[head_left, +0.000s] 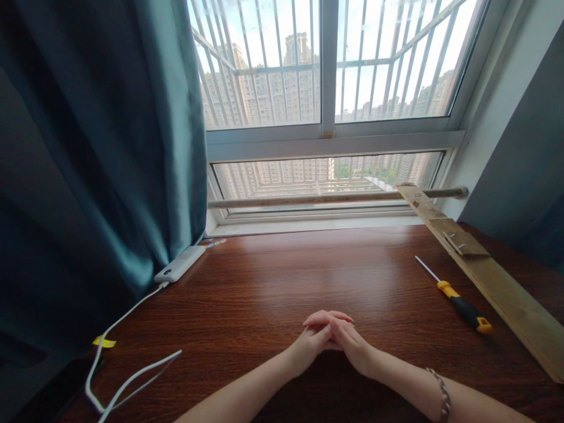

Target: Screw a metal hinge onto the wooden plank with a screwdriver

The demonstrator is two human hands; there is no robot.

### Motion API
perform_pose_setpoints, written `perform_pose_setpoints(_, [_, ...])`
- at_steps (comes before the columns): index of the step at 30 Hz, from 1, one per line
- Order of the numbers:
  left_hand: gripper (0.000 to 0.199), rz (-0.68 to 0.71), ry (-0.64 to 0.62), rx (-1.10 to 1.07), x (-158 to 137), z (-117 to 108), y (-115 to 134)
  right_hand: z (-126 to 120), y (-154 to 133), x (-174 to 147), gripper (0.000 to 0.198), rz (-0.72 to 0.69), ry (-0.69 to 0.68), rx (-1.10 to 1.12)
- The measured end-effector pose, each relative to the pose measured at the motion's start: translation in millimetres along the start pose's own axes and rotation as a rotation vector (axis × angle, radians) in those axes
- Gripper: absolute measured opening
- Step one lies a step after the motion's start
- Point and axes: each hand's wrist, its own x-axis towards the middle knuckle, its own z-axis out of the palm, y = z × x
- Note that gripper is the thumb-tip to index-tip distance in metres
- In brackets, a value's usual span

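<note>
My left hand (pixel 308 346) and my right hand (pixel 356 348) rest together over the brown wooden table (pixel 282 276), fingers folded into each other. Both are closed, and no object shows in them. A braided bracelet (pixel 440 390) circles my right wrist. Off to the right of my hands lies a screwdriver (pixel 460 302) with a yellow and black handle, its metal shaft pointing toward the window. Beside it a long wooden board (pixel 497 282) slants across the table; a smaller piece of wood (pixel 467 239) with two screws or nails sits on it.
A white power bank (pixel 180 264) with a white cable (pixel 132 305) plugged in lies at the left, against the blue curtain (pixel 180 147). Yellow tape (pixel 104 342) is near the cable. At the back, a horizontal rail (pixel 308 201) runs before the window, touching the board's far end.
</note>
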Motion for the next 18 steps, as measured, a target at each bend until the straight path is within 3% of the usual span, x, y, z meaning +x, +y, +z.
perform_pose_setpoints(18, [0.038, -0.007, 0.0, -0.007, 0.2, 0.5, 0.8, -0.7, -0.5, 0.9, 0.049, -0.016, 0.004, -0.032])
